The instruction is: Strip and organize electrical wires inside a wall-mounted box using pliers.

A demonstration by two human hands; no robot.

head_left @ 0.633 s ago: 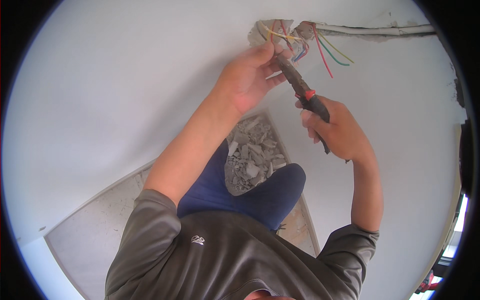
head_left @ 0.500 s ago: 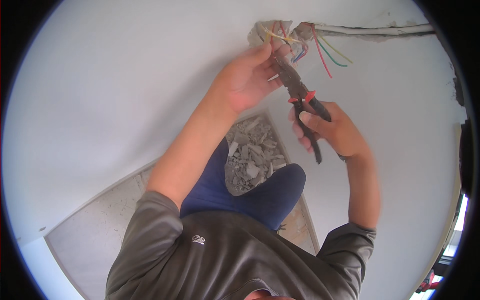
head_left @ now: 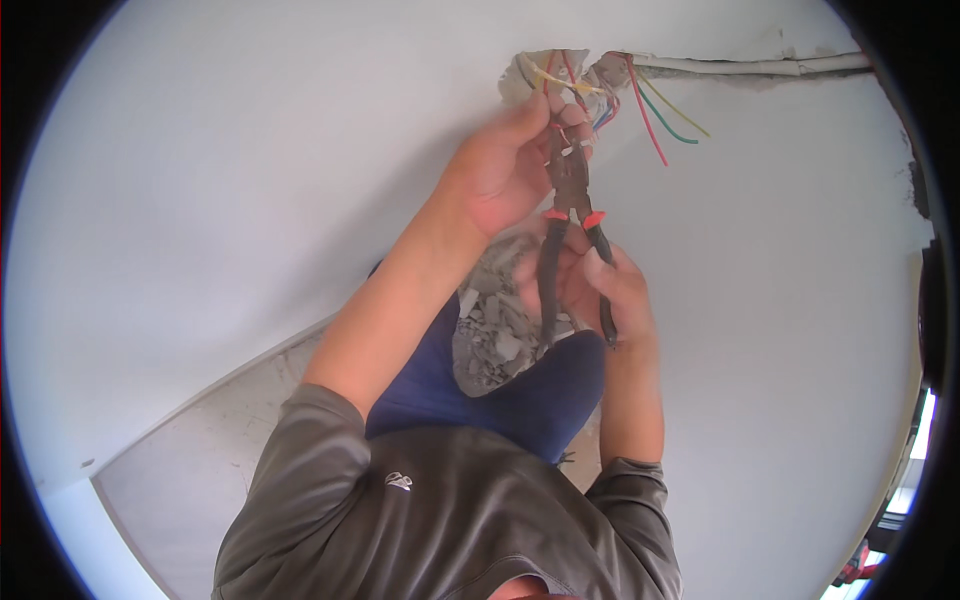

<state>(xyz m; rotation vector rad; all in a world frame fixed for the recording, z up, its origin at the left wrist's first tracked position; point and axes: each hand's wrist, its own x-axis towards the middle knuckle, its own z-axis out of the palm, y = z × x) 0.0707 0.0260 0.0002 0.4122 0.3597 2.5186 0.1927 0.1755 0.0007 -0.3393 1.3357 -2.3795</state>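
- left hand [head_left: 500,180]: little moved; curled at the tip of the pliers [head_left: 570,185], just below the hole [head_left: 520,76]; cannot tell if pinching any of the wires [head_left: 649,123].
- pliers: swung nearer upright beside the wires, handles [head_left: 548,280] now spread; probably pressure off, between bites.
- right hand [head_left: 625,300]: shifted lower and leftward; grasping the handles loosely, thumb along the right one.
- wall [head_left: 180,200]: white, broken open at the hole.
- floor [head_left: 215,430]: pale, dull, lower left.
- rubble [head_left: 490,345]: grey, heaped between blue-clad legs [head_left: 530,400].
- loose wires: red, green, yellow-green, hanging right of the hole.
- pipe [head_left: 780,67]: white, bedded in a rough groove.
- far right: bright gap [head_left: 910,480], red item [head_left: 852,568], kind unclear.
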